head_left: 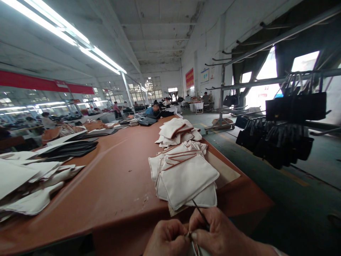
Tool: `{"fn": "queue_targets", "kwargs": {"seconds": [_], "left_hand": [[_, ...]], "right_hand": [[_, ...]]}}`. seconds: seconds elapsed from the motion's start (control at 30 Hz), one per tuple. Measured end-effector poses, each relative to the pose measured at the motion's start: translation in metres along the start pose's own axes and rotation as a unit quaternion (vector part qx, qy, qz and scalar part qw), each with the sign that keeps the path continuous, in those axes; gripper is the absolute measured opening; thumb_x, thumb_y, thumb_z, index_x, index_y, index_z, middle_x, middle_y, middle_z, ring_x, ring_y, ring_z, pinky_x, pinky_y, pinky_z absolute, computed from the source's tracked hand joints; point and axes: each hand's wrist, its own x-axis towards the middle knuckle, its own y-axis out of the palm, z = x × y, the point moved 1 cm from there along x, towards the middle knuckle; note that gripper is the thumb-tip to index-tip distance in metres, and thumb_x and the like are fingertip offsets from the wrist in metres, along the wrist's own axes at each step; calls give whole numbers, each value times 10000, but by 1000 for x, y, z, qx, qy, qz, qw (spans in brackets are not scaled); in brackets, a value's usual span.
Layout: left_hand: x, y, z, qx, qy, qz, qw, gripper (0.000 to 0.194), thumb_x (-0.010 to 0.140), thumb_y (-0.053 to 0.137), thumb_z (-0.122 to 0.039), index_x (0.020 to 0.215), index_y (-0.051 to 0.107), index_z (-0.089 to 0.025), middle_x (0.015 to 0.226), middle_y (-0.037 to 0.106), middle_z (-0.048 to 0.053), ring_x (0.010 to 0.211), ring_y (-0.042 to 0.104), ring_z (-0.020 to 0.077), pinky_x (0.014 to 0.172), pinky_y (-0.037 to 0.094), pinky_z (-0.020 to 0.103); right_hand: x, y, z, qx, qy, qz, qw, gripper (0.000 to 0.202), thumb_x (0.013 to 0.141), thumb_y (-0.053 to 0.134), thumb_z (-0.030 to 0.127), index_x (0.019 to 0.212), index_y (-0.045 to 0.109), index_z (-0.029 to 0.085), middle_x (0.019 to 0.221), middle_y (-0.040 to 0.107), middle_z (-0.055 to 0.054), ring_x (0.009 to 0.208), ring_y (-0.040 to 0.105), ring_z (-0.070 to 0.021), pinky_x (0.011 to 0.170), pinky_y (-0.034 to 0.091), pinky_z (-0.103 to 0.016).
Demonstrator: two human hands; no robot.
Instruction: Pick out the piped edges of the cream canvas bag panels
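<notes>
At the bottom edge my left hand (168,237) is closed in a pinch on a white piece with a brown edge (196,249). Most of that piece is cut off by the frame or covered by fingers. My right hand (217,231) meets the left one, its thumb and finger pressed at the same edge. A thin dark tool (197,209) pokes out of the right hand, slanting up and left; its kind cannot be made out. Just beyond the hands lies a stack of white padded panels (189,177) with brown edges, and behind it a second stack (176,129).
A brown sheet (119,170) covers the table. Loose white pieces (23,177) and black pieces (71,148) lie along its left side. To the right, black bags (295,106) hang from a metal rack (221,96). People sit at work farther back.
</notes>
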Motion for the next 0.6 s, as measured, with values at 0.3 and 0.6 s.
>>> {"fn": "queue_targets", "kwargs": {"seconds": [0.3,0.6], "left_hand": [[-8,-6,-10,-47,-2,41,998,706,770,562,-794,555,604,-123,500,346,-37,508,233,92,546,116,304],[-7,1,-7,-25,2,100,995,686,589,726,-820,597,505,-170,529,385,-52,500,235,65,512,110,270]], "right_hand": [[-8,-7,-14,-187,-301,22,935,267,987,487,287,823,664,173,779,683,-81,687,613,-143,614,435,-212],[-17,-15,1,-384,-414,23,825,212,999,473,172,1000,684,158,779,735,-92,663,618,-179,620,437,-289]]}}
